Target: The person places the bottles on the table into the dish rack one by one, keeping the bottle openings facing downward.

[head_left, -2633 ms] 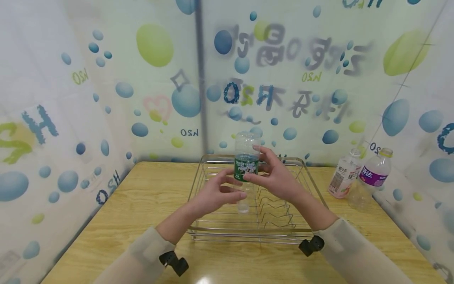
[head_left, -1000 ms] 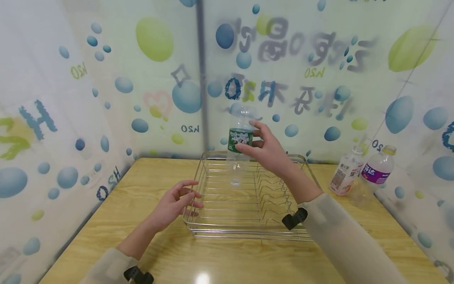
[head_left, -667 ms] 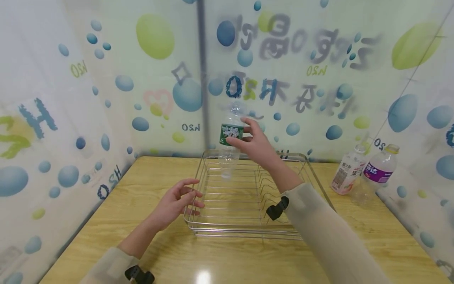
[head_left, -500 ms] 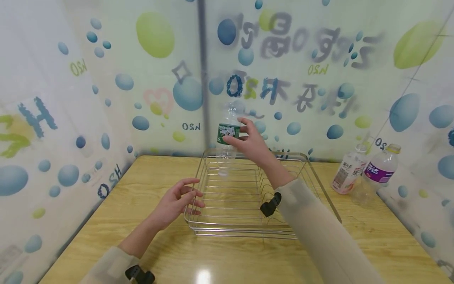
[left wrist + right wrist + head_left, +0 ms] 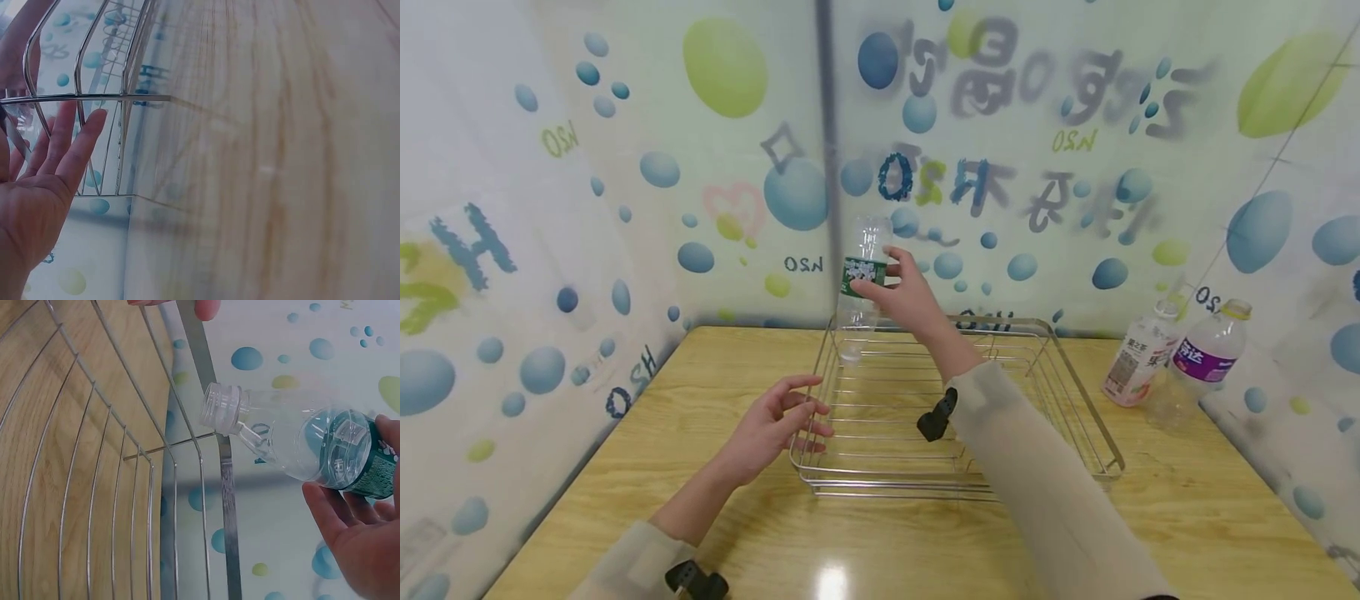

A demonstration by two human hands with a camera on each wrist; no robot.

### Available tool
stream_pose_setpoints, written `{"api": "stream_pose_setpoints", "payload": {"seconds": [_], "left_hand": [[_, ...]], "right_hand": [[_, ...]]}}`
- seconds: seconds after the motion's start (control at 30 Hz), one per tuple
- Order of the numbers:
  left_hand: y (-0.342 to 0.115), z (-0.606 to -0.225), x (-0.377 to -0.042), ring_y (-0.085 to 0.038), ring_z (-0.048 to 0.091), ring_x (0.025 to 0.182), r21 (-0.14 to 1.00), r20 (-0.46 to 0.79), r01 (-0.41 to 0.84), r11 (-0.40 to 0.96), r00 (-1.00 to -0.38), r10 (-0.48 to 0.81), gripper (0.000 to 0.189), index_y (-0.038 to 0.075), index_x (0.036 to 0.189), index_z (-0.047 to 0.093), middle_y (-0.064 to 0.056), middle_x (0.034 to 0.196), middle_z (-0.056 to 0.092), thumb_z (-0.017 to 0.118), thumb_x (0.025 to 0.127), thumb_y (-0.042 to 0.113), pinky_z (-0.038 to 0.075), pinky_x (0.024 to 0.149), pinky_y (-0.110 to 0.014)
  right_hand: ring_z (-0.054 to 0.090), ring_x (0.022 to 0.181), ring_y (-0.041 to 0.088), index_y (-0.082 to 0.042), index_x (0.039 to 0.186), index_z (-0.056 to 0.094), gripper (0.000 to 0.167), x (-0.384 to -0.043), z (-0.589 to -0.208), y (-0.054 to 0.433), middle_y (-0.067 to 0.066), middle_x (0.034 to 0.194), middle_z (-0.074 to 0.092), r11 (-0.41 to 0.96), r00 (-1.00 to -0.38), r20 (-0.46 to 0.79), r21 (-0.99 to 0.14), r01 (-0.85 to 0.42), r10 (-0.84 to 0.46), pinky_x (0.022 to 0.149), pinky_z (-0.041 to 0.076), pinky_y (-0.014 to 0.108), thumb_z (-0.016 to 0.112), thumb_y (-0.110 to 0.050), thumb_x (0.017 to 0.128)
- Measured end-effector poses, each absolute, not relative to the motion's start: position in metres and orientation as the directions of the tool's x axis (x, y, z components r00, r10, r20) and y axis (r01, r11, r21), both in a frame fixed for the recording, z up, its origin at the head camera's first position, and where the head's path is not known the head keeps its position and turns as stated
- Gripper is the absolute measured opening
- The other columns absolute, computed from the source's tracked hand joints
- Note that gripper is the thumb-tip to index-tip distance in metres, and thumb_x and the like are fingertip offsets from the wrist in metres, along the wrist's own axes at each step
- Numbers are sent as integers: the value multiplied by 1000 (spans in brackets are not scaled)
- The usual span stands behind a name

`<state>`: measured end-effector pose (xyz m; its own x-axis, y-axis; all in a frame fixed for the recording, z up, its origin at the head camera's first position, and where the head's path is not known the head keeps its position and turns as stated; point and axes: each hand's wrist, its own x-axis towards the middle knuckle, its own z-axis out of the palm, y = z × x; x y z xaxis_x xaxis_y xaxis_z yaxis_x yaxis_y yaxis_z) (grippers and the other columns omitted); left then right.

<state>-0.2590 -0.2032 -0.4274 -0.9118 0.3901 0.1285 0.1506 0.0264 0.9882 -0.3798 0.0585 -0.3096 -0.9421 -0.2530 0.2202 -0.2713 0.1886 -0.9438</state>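
My right hand (image 5: pixel 908 296) holds a clear plastic bottle (image 5: pixel 862 277) with a green label, thumb on the near side and fingers behind. The bottle is neck down, slightly tilted, over the back left corner of a wire dish rack (image 5: pixel 1045 477). In the right wrist view the bottle's uncapped mouth (image 5: pixel 220 407) is near the rack's flat metal rim (image 5: pixel 230 544). My left hand (image 5: pixel 775 427) is at the rack's left side; in the left wrist view its fairly straight fingers (image 5: pixel 78 150) lie against the side wires.
At the right of the wooden table (image 5: pixel 700 533) stand a pink-and-white labelled bottle (image 5: pixel 1138 358) and a clear bottle with a purple label (image 5: pixel 1204 354). A patterned curtain (image 5: pixel 737 167) closes off the back and sides.
Earlier both hands were at the bottle over the rack's middle. The left hand has since moved to the rack's left side; the right hand has carried the bottle left and toward the back.
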Motion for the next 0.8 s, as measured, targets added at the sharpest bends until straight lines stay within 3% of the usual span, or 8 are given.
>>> {"api": "stream_pose_setpoints", "payload": {"seconds": [0.2,0.47,0.7,0.8], "left_hand": [[-203,-429,-259,-23,82,99,990,127,144,13,-912,391,48,9,161,42,-8,122,70,56,116,17,69,86,-54],[-202,-429,-259,-21,81,97,988,138,155,15,-912,386,50,9,163,42,-11,122,70,56,116,17,70,85,-53],[-203,-428,-258,-20,80,96,985,158,173,6,-913,376,52,7,165,41,-28,124,67,57,116,16,70,84,-53],[-203,-429,-258,-23,80,97,986,152,168,9,-913,379,52,7,165,40,-27,124,68,57,116,16,70,85,-53]], "right_hand": [[60,137,36,-24,174,25,95,-383,-321,56,18,168,41,217,-958,159,-953,-213,-240,113,57,58,80,-45,100],[66,130,45,-22,174,24,95,-385,-344,55,21,167,41,243,-963,102,-956,-165,-250,107,59,57,80,-45,101],[65,131,40,-17,174,22,96,-389,-361,48,23,165,41,174,-960,56,-979,-107,-275,112,58,58,82,-35,101],[67,129,40,-15,174,22,96,-390,-367,47,23,162,44,183,-959,54,-977,-108,-279,112,59,59,82,-35,101]]}}
